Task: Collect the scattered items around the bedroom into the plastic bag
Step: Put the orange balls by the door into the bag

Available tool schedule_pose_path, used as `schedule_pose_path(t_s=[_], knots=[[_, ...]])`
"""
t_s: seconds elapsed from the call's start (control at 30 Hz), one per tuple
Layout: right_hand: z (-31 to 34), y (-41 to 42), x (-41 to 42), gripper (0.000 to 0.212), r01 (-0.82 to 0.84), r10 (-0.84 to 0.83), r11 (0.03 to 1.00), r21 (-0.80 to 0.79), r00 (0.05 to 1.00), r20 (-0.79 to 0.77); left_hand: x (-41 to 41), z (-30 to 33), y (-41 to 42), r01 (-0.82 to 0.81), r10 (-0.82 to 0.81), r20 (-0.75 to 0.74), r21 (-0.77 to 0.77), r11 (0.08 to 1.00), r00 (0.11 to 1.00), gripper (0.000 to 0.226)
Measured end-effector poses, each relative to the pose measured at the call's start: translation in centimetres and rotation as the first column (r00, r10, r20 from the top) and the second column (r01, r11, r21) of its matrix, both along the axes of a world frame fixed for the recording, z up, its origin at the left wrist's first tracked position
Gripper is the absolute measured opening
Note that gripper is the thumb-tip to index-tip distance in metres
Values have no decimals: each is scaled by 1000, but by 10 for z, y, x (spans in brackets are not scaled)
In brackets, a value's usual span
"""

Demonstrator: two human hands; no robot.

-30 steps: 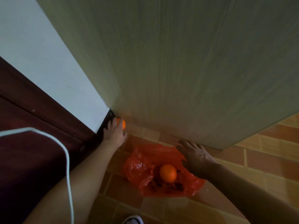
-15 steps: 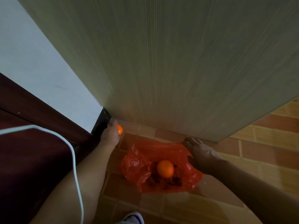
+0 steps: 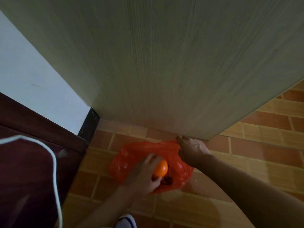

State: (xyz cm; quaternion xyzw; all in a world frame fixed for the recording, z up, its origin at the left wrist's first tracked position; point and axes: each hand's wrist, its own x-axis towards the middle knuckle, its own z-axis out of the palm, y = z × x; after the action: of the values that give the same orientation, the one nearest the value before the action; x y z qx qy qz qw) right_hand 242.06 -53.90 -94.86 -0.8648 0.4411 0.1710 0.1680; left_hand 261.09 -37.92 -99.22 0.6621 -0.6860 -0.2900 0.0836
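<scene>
Glossy orange ball [image 3: 160, 168], round and smooth, sitting low inside crumpled red plastic bag [image 3: 131, 155] on tiled floor [image 3: 263, 155] beside wooden door [image 3: 164, 63]. Left hand [image 3: 144, 174] curled round ball, fingers [image 3: 152, 159] grasping it. Right hand [image 3: 191, 148] pinching bag's rim, fingers clenched.

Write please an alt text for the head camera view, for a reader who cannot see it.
A person's left hand lowers an orange ball into a red plastic bag on the tiled floor, while the right hand holds the bag's rim up. A pale wooden panel stands behind.
</scene>
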Motion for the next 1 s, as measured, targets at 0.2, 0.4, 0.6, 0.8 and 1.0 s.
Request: schedule_pose_path(t_s=[0.2,0.4,0.6,0.8,1.0], knots=[[4,0,6,35,-22,23,998,-54,1000,13,-38,-6,-13,123,-124,24,43,992,992,74],[5,-6,-3,27,2,1,999,-40,998,59,-28,-10,-13,79,-68,110,-101,992,992,57],[2,-9,-8,23,-29,35,998,-58,995,94,1,-4,1,-116,119,434,-34,993,893,63],[5,-10,6,14,-60,67,997,-52,987,145,16,-9,10,-256,182,512,78,964,839,71],[4,-3,21,14,-116,121,992,-39,980,157,17,-11,5,-265,156,492,160,951,857,77]])
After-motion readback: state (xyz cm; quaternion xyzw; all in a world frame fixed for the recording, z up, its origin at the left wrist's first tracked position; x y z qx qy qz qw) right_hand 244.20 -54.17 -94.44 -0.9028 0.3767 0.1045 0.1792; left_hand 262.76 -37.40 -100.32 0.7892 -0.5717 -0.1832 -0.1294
